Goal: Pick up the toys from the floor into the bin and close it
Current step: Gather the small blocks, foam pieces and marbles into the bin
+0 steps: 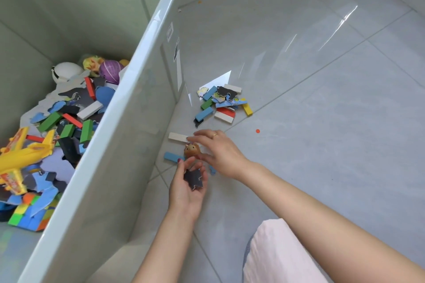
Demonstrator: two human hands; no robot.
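Observation:
A large translucent bin [128, 89] stands open on the left, holding blocks, puzzle pieces and a yellow toy plane [23, 154]. My left hand [186, 188] lies palm up beside the bin and holds a dark puzzle piece [193, 179] with fingers curled round it. Just past it, my right hand [218, 151] reaches palm down with straight fingers over a small brown toy figure [191, 150], its thumb beside the figure. A white block [177, 137] and a blue block [173, 156] lie on the floor by my fingertips. A pile of blocks and puzzle pieces [223, 103] lies farther off.
The floor is glossy grey tile [322, 110]. A small red dot [257, 131] lies right of the pile. My knee in pale pink cloth [276, 255] is at the bottom. No lid is in view.

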